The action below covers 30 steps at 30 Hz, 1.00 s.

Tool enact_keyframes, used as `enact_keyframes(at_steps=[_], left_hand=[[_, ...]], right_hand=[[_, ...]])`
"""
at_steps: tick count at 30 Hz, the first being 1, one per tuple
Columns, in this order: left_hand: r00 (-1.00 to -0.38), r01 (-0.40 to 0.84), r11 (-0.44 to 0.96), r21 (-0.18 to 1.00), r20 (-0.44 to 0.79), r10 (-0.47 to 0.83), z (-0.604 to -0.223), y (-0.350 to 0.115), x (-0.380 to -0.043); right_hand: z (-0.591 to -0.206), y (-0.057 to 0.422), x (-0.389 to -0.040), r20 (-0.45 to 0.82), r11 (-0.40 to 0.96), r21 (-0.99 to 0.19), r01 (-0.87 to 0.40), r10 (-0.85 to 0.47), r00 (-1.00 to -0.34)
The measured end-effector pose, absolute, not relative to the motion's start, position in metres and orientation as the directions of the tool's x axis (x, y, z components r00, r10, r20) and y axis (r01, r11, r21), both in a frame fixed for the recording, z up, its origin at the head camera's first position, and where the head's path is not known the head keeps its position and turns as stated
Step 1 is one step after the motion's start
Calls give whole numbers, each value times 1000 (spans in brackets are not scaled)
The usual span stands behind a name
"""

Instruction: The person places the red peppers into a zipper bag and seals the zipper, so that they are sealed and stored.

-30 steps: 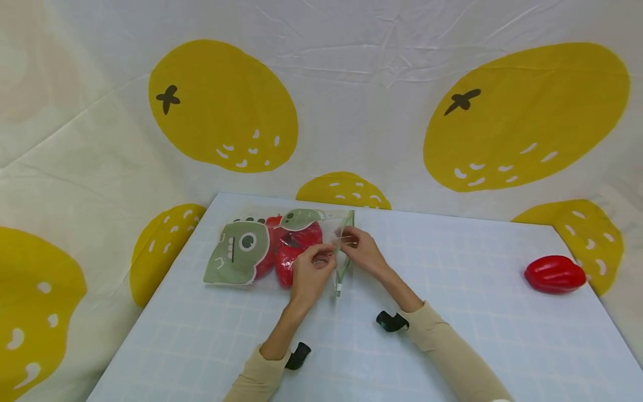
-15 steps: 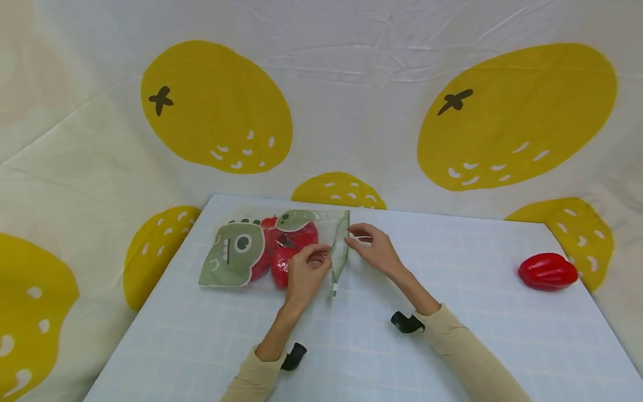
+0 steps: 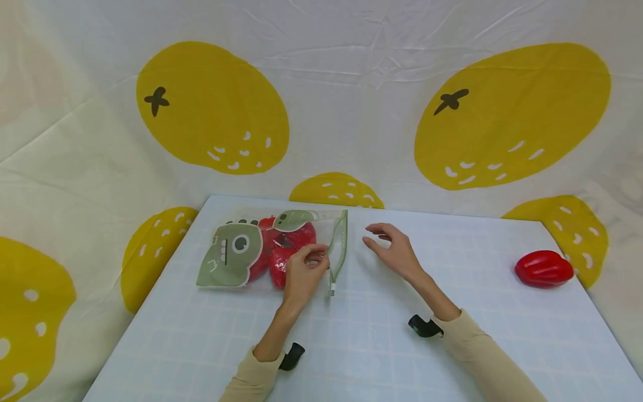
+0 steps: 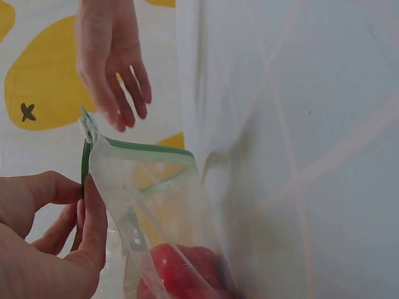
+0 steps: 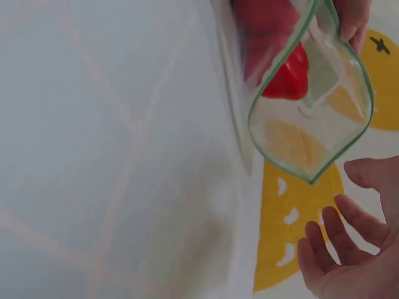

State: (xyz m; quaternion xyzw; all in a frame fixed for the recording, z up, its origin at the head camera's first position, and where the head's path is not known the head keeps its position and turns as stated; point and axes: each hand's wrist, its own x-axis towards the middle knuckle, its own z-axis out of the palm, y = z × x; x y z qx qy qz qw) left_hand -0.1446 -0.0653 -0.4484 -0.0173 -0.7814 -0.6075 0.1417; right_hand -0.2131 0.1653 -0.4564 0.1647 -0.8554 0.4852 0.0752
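A clear zip bag (image 3: 226, 268) with a green dinosaur print lies on the table, its green-edged mouth toward the right. Several red items (image 3: 281, 265), like toy peppers, show through the plastic. My left hand (image 3: 303, 276) pinches the upper layer of the bag at its mouth between thumb and finger. In the right wrist view the green rim (image 5: 340, 152) stands parted in a loop. To the right of the mouth, my right hand (image 3: 397, 251) hovers apart from the bag, fingers relaxed, holding nothing. Farther right lies a glossy red ribbed object (image 3: 544, 269), perhaps a toy pepper.
The pale blue checked table (image 3: 372, 357) ends at a white cloth backdrop (image 3: 346, 111) with yellow fruit prints. A black wrist camera (image 3: 292, 356) sits by the left sleeve, and another black camera (image 3: 424, 326) by the right.
My right hand has let go of the bag's mouth and moved away to the right. The left hand keeps its pinch, and the head view has shifted slightly.
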Motion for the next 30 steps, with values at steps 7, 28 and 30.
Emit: enact_keyframes(at_steps=[7, 28, 30], left_hand=[[-960, 195, 276, 941, 241, -143, -450, -65, -145], [-958, 207, 289, 934, 254, -135, -454, -65, -145], [-959, 206, 290, 935, 252, -132, -454, -65, -145]], right_hand=[[-461, 188, -209, 270, 518, -796, -314, -160, -949], [-477, 247, -193, 324, 593, -760, -267, -11, -946], [-478, 253, -193, 330, 596, -759, -263, 4, -944]])
